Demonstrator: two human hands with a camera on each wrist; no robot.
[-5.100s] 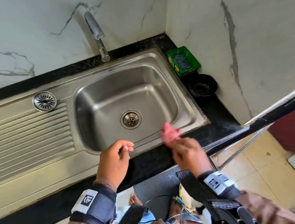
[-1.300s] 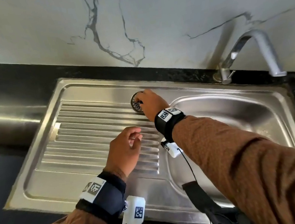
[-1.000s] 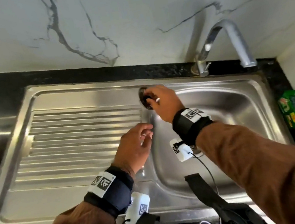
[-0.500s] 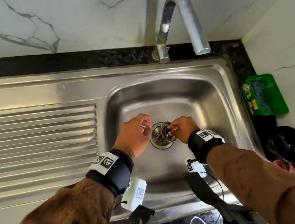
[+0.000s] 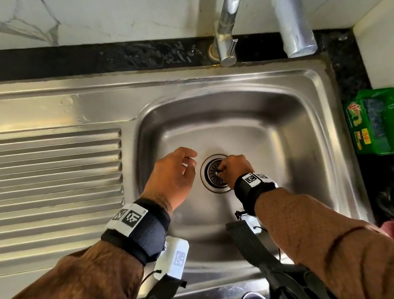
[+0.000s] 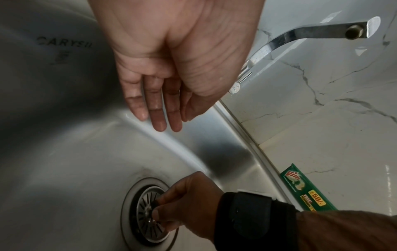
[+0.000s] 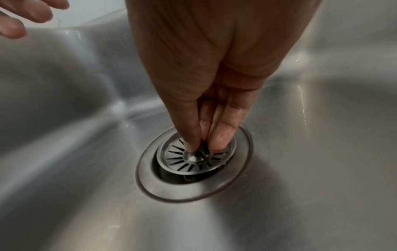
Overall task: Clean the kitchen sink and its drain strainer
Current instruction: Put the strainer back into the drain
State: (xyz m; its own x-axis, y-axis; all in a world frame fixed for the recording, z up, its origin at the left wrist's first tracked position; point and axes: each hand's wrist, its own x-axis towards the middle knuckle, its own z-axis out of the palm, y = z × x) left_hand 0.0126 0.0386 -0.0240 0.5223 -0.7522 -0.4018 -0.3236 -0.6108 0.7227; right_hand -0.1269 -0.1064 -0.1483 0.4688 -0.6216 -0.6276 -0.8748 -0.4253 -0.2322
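Right hand (image 5: 234, 168) pinching the small central knob of the drain strainer (image 7: 194, 157) between thumb and fingertips (image 7: 221, 137) — the grip is narrow, closed on the knob alone. The strainer is sitting in the drain opening (image 7: 193, 190) at the middle of the sink (image 5: 289, 138) floor, and in the right wrist view it is lying slightly tilted, one edge raised above the dark gap of the drain, so seating appears incomplete. Left hand (image 5: 173, 174) is hovering just beside the drain, on the drainboard (image 5: 46, 182) side, fingers relaxed and nearly straight, holding nothing.

Change: a second ago the strainer was being lifted from the drainboard's back corner near the tap (image 5: 225, 21); half a second ago it was arriving over the drain; it is now being lowered into it. Judged meaning — the strainer is being refitted, which suggests the task is nearing its close, with only pressing it level and releasing remaining.

Beyond the sink's far side from the drainboard, a green dish-soap box (image 5: 381, 121) is lying on the counter.
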